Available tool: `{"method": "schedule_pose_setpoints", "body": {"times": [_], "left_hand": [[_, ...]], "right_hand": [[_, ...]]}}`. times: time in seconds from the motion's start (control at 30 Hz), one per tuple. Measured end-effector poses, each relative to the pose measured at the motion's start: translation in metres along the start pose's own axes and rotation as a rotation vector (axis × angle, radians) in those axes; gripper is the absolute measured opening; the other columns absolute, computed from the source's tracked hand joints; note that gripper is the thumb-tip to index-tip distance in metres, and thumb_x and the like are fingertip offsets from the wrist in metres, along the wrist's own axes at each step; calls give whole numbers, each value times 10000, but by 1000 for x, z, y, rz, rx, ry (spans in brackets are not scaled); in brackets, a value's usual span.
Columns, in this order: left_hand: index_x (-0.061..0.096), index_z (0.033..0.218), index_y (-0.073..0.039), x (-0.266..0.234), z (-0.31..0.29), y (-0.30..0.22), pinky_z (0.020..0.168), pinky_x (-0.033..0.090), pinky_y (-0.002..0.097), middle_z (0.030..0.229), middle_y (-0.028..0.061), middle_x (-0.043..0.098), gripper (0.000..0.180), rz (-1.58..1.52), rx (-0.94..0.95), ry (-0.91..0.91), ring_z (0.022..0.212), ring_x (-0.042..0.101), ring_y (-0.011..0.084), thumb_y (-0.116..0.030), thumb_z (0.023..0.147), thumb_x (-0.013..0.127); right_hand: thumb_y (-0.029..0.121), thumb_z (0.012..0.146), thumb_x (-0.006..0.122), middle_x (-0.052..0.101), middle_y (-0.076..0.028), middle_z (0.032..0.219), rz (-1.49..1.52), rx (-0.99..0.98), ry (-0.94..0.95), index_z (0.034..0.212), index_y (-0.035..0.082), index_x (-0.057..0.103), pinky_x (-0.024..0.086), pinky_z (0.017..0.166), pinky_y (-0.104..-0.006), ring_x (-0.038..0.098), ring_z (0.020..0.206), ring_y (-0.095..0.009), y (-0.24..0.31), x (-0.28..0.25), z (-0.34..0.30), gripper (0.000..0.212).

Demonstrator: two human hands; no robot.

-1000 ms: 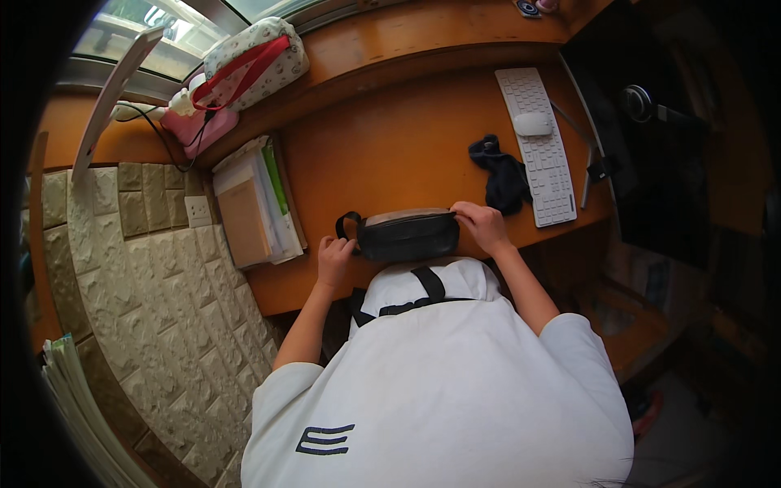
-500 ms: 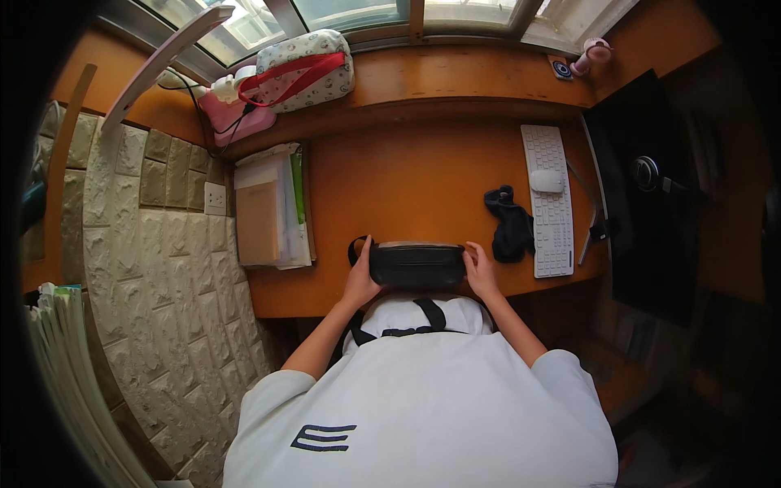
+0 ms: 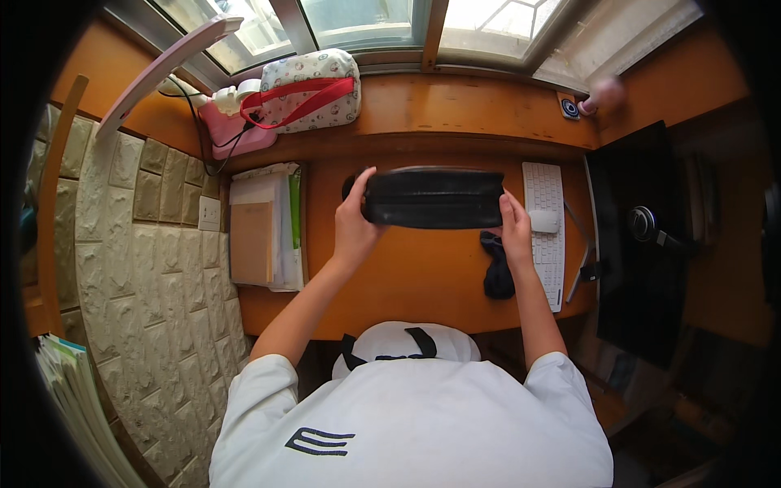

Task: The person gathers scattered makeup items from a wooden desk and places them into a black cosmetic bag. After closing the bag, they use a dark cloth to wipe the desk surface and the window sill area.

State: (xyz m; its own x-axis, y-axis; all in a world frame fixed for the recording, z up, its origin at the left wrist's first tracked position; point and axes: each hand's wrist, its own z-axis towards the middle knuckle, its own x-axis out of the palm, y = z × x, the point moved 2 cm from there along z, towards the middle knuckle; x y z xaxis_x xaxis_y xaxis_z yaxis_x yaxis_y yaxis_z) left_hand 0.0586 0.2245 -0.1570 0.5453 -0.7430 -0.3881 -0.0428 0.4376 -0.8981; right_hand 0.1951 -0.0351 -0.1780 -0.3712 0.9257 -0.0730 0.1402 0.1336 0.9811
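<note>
A black zippered pouch (image 3: 434,198) is held up over the wooden desk, its long side running left to right. My left hand (image 3: 355,218) grips its left end, with the thumb side up along the edge. At the opposite end, my right hand (image 3: 514,228) is closed on the right edge. A dark strap loop shows behind my left fingers. Below my right hand lies a crumpled dark cloth (image 3: 498,272), partly hidden by that hand.
A white keyboard (image 3: 553,268) with a white mouse (image 3: 543,221) on it lies right, before a black monitor (image 3: 639,244). Papers and folders (image 3: 252,240) are stacked left. A patterned bag (image 3: 313,114) with a red strap and a pink lamp (image 3: 159,69) stand by the window.
Both hands have lifted the pouch up and away from my body, from the desk's near edge to over its middle. It looks larger now. My right hand now overlaps the dark cloth.
</note>
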Motion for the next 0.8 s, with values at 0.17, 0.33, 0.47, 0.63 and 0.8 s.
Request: {"method": "schedule_pose_setpoints", "body": {"times": [0.17, 0.33, 0.47, 0.63, 0.8], "left_hand": [[512, 1392, -60, -6, 129, -13, 779, 559, 420, 1012, 193, 716, 810, 275, 86, -95, 924, 703, 363, -314, 712, 873], [285, 1519, -28, 22, 190, 50, 848, 556, 443, 1420, 251, 487, 849, 631, 173, -40, 1092, 633, 397, -283, 852, 743], [207, 1548, -24, 53, 181, 46, 1030, 461, 465, 1576, 313, 174, 906, 575, 55, 123, 1341, 407, 493, -191, 843, 751], [239, 1539, -23, 42, 157, 54, 1015, 473, 454, 1576, 293, 180, 912, 707, 201, 84, 1359, 382, 455, -129, 796, 758], [284, 1544, -83, 45, 132, 43, 1095, 374, 489, 1594, 227, 210, 895, 813, 406, 124, 1402, 338, 408, -138, 783, 751]], "right_hand": [[498, 1010, 521, 559, -188, 1337, 261, 10, 153, 1490, -20, 351, 613, 799, -379, 700, 1008, -287, 85, 26, 107, 727], [522, 944, 625, 471, -238, 1426, 33, -109, -2, 1496, 38, 388, 578, 823, -365, 676, 1064, -289, 50, 84, 210, 771], [497, 882, 689, 284, -341, 1526, -498, -359, -89, 1365, 38, 560, 491, 984, -385, 631, 1144, -353, 6, 98, 221, 679], [341, 926, 659, 581, -179, 1364, -395, -248, 86, 1319, 31, 586, 447, 1042, -391, 545, 1270, -329, -16, 84, 183, 506], [292, 960, 640, 605, -138, 1339, -544, -306, 1, 1399, 65, 529, 492, 988, -378, 568, 1246, -284, -36, 51, 118, 506]]}}
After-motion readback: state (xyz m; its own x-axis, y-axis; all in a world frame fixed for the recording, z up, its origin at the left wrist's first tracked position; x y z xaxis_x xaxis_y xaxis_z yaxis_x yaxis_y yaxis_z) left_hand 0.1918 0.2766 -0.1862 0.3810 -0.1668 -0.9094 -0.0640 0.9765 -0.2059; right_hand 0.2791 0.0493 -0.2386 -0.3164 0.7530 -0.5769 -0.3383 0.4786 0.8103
